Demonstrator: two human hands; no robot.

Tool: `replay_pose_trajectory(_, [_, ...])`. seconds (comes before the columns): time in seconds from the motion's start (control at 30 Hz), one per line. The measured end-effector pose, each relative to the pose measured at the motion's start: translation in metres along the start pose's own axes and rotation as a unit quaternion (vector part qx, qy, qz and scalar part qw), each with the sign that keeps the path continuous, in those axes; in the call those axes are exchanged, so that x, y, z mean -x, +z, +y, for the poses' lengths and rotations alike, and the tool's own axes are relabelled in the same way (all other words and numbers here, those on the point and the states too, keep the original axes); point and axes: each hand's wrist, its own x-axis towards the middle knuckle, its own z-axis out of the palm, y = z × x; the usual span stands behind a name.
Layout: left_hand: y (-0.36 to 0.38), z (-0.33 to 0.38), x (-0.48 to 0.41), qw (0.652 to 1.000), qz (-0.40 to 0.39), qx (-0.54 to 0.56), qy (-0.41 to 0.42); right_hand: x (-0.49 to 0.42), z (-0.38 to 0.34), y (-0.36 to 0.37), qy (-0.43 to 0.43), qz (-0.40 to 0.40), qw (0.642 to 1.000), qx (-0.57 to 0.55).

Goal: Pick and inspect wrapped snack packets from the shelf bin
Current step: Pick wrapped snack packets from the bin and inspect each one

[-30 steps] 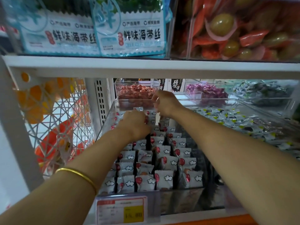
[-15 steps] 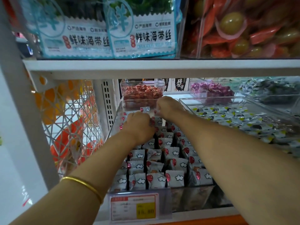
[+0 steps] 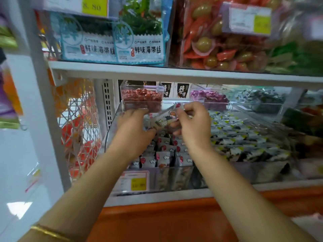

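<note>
Left hand [image 3: 133,131] and right hand [image 3: 194,127] pinch blurred packet [image 3: 163,120].

A thin, shiny gold bangle [image 3: 50,232] is worn on the left forearm, well back from the left hand [image 3: 134,130]. The right hand [image 3: 194,126] and both forearms are left bare.

A single wide-angle view from the person's head faces forward and a little downward, straight into the shelf [image 3: 174,71] at arm's reach. Both forearms enter from the bottom edge. The left hand [image 3: 132,130] and right hand [image 3: 194,126], holding a packet [image 3: 164,119] over the bin [image 3: 181,175], sit near mid-frame. The frame's edges are blurred and bowed.
</note>
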Motion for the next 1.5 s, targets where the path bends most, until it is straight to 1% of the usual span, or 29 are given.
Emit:
replay_pose_trajectory(0.1, [-0.003, 0.007, 0.021, 1.000, 0.002, 0.005, 0.015, 0.021, -0.015, -0.019, 0.011, -0.028, 0.999, -0.036])
replay_pose_trajectory(0.2, [-0.005, 0.011, 0.036, 0.999, -0.019, 0.035, 0.031, 0.036, -0.023, -0.033, 0.018, -0.051, 0.997, -0.055])
replay_pose_trajectory(0.3, [-0.005, 0.010, 0.044, 0.998, -0.038, 0.035, 0.044, 0.045, -0.025, -0.038, 0.044, -0.056, 0.994, -0.080])
replay_pose_trajectory(0.37, [-0.004, 0.009, 0.046, 0.997, -0.046, 0.043, 0.043, 0.049, -0.025, -0.038, 0.086, -0.059, 0.985, -0.140])
replay_pose_trajectory(0.43, [-0.004, 0.006, 0.046, 0.996, -0.051, 0.059, 0.035, 0.050, -0.025, -0.035, 0.130, -0.069, 0.968, -0.205])
replay_pose_trajectory(0.47, [-0.004, 0.005, 0.046, 0.996, -0.055, 0.065, 0.031, 0.051, -0.025, -0.033, 0.143, -0.078, 0.962, -0.221])
replay_pose_trajectory(0.67, [-0.011, 0.003, 0.044, 0.990, -0.102, 0.096, 0.021, 0.049, -0.019, -0.028, 0.157, -0.108, 0.946, -0.262])
replay_pose_trajectory(0.73, [-0.018, 0.006, 0.046, 0.983, -0.124, 0.134, 0.030, 0.048, -0.017, -0.027, 0.160, -0.109, 0.937, -0.290])
replay_pose_trajectory(0.87, [-0.029, 0.015, 0.051, 0.952, -0.153, 0.264, -0.023, 0.050, -0.014, -0.020, 0.143, -0.142, 0.924, -0.326])
replay_pose_trajectory(0.97, [-0.026, 0.014, 0.051, 0.934, -0.163, 0.317, -0.037, 0.054, -0.015, -0.012, 0.132, -0.171, 0.908, -0.358])
replay_pose_trajectory(1.07, [-0.021, 0.012, 0.050, 0.922, -0.164, 0.345, -0.060, 0.055, -0.016, -0.009, 0.128, -0.175, 0.906, -0.362])
replay_pose_trajectory(1.17, [-0.019, 0.010, 0.048, 0.925, -0.161, 0.335, -0.075, 0.054, -0.018, -0.011, 0.094, -0.179, 0.916, -0.348])
replay_pose_trajectory(1.3, [-0.018, 0.011, 0.049, 0.926, -0.153, 0.343, -0.032, 0.057, -0.021, -0.012, 0.043, -0.196, 0.944, -0.262])
replay_pose_trajectory(1.43, [-0.017, 0.018, 0.050, 0.920, -0.141, 0.366, -0.014, 0.060, -0.023, -0.008, -0.001, -0.177, 0.967, -0.185])
replay_pose_trajectory(1.5, [-0.016, 0.021, 0.051, 0.918, -0.126, 0.375, -0.011, 0.061, -0.023, -0.005, 0.002, -0.157, 0.969, -0.192])
